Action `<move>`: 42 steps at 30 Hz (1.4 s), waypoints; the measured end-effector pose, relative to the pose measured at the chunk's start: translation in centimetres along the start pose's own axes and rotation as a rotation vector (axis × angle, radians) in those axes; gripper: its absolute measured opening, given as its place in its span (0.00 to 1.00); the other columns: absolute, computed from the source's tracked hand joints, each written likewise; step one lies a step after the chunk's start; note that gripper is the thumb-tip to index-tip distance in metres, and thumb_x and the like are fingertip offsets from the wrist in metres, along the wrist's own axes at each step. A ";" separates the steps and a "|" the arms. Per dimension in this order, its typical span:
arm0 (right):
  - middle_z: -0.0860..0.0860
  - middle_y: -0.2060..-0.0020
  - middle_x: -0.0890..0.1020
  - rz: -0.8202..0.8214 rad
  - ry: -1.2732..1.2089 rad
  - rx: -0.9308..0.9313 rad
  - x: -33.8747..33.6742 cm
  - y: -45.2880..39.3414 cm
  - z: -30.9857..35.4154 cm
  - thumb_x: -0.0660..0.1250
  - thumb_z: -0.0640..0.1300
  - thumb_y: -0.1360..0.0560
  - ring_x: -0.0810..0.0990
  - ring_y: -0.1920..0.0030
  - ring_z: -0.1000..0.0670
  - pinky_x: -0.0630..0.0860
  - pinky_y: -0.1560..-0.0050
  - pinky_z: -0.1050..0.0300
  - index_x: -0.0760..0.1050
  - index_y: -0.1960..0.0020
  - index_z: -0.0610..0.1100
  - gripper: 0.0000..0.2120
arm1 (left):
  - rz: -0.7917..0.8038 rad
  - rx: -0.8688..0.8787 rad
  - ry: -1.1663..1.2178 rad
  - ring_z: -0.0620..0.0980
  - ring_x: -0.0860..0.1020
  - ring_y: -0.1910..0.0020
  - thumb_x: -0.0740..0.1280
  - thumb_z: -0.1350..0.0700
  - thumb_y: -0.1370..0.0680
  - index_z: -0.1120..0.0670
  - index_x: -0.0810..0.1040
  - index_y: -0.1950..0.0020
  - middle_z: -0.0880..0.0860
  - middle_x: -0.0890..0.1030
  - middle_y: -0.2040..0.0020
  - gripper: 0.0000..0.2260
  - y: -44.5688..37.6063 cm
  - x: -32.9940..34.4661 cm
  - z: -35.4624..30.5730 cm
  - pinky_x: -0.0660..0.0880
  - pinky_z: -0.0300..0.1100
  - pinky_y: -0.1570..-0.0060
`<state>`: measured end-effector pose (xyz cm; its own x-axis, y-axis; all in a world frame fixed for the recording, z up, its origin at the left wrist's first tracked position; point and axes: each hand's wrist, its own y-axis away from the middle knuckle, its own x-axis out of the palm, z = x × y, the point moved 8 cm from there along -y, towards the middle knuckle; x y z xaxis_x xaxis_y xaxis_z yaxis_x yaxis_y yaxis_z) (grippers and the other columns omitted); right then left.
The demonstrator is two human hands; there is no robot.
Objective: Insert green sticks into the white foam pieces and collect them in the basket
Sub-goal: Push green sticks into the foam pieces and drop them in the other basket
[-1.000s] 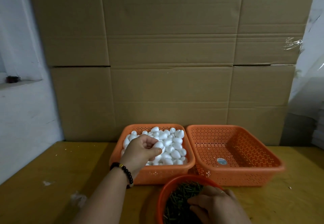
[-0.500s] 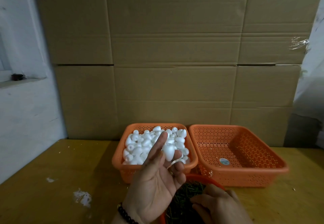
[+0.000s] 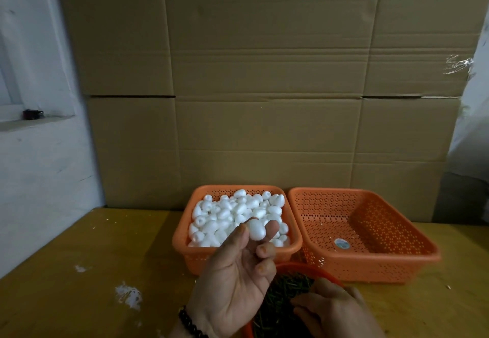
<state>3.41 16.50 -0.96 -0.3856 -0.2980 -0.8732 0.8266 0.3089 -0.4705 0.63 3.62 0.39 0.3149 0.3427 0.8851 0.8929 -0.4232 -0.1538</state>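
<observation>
Pinching a white egg-shaped foam piece between thumb and fingertips, the left hand rises palm-up; the right hand curls into green sticks, grip undeterminable.

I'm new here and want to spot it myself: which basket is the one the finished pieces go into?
Look to the foot of the big cardboard wall, where two orange baskets sit side by side on the yellow table. Take the right-hand basket: its neighbour is heaped with white foam pieces, while this one shows only a small round sticker on its bare floor.
</observation>
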 end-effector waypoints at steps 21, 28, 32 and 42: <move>0.65 0.49 0.76 0.020 -0.121 0.050 -0.2 0.2 -0.4 0.65 0.62 0.28 0.74 0.45 0.66 0.66 0.40 0.63 0.77 0.47 0.63 0.11 | -0.088 -0.084 0.087 0.63 0.83 0.53 0.78 0.78 0.50 0.68 0.80 0.47 0.68 0.80 0.45 0.32 0.0 -0.2 0.6 0.82 0.52 0.63; 0.57 0.63 0.80 -0.010 -0.413 0.367 -0.2 0.4 -2.5 0.74 0.49 0.31 0.81 0.61 0.61 0.76 0.56 0.65 0.71 0.51 0.60 0.15 | -0.211 -0.114 -0.154 0.48 0.75 0.65 0.72 0.61 0.34 0.50 0.83 0.42 0.53 0.83 0.52 0.20 -0.3 -1.6 1.8 0.72 0.39 0.67; 0.58 0.65 0.83 -0.051 -0.634 0.507 -0.5 0.9 -3.1 0.77 0.39 0.34 0.81 0.73 0.57 0.79 0.64 0.58 0.73 0.58 0.52 0.15 | -0.224 -0.159 -0.116 0.49 0.76 0.65 0.70 0.61 0.33 0.55 0.84 0.44 0.58 0.83 0.52 0.18 -0.2 -1.3 2.3 0.75 0.40 0.67; 0.49 0.73 0.83 -0.049 -0.796 0.563 -1.5 0.9 -2.9 0.76 0.39 0.33 0.81 0.72 0.50 0.79 0.66 0.58 0.78 0.63 0.47 0.07 | -0.239 -0.158 -0.028 0.54 0.81 0.64 0.69 0.63 0.32 0.69 0.82 0.51 0.63 0.81 0.57 0.12 -0.4 -1.4 2.6 0.82 0.48 0.63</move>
<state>3.56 19.84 -0.43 -0.2055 -0.8860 -0.4156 0.9718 -0.1345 -0.1938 0.69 5.44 -1.89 0.1124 0.4701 0.8754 0.8824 -0.4522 0.1296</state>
